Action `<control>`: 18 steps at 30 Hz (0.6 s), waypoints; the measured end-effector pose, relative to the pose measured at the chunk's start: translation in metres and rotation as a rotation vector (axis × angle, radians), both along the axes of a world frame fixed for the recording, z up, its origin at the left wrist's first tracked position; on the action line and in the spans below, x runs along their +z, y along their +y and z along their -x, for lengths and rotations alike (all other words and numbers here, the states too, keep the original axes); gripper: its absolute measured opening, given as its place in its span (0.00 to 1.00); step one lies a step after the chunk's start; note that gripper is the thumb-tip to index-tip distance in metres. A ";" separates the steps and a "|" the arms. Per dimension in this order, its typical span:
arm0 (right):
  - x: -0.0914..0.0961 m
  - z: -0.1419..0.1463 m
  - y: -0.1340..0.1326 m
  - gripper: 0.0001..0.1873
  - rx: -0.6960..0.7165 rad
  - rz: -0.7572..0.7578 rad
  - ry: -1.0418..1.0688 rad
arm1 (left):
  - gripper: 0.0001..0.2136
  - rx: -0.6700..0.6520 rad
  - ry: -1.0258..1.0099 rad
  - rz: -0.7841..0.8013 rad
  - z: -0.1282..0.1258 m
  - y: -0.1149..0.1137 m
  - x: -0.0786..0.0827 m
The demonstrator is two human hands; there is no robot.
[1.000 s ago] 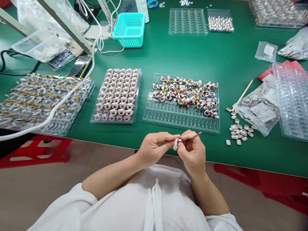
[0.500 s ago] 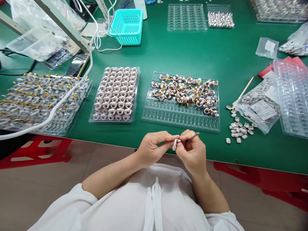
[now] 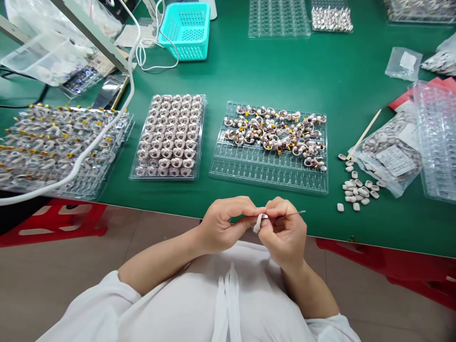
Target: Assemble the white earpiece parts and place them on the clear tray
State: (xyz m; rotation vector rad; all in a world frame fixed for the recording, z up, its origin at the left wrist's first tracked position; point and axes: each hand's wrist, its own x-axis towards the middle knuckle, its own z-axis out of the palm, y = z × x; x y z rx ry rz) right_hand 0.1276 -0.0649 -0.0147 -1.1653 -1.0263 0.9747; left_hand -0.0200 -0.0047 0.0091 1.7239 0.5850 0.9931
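Note:
Just off the table's front edge, my left hand pinches a small off-white curved plastic part between thumb and fingertips. My right hand closes on the same part from the other side, its thumb against it. A thin pointed metal tool, perhaps tweezers, sticks out to the right from my right fingers; its other end is hidden. Beyond my hands lies a clear tray with several similar curved parts showing yellow and dark red bits.
Left of that tray stands a tray of beige parts; farther left are stacked trays under a white cable. Small pale caps lie loose at right beside a filled bag and a wooden stick. A turquoise basket stands behind.
The thin tool in my right hand has swung from slanting upward to nearly level. Both hands stay together on the curved part. The view has shifted slightly.

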 end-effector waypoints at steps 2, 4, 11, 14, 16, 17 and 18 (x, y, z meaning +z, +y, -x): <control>0.002 0.001 -0.002 0.12 0.013 -0.019 -0.003 | 0.12 -0.004 -0.022 0.001 0.001 -0.002 0.003; 0.002 0.001 -0.002 0.12 0.022 -0.014 -0.001 | 0.10 0.014 -0.008 0.022 0.002 -0.003 0.003; 0.001 -0.002 0.011 0.08 0.071 0.142 0.002 | 0.09 0.026 0.110 0.144 0.005 0.005 -0.004; 0.003 -0.006 0.016 0.08 0.069 0.207 0.010 | 0.09 0.034 0.192 0.282 0.003 0.009 -0.001; 0.004 -0.009 0.017 0.07 0.075 0.234 -0.002 | 0.10 0.054 0.201 0.419 0.000 0.010 0.002; 0.005 -0.011 0.018 0.05 0.085 0.242 -0.012 | 0.10 0.064 0.186 0.492 -0.002 0.009 0.003; 0.005 -0.013 0.017 0.04 0.097 0.252 -0.020 | 0.10 0.074 0.161 0.562 -0.004 0.009 0.005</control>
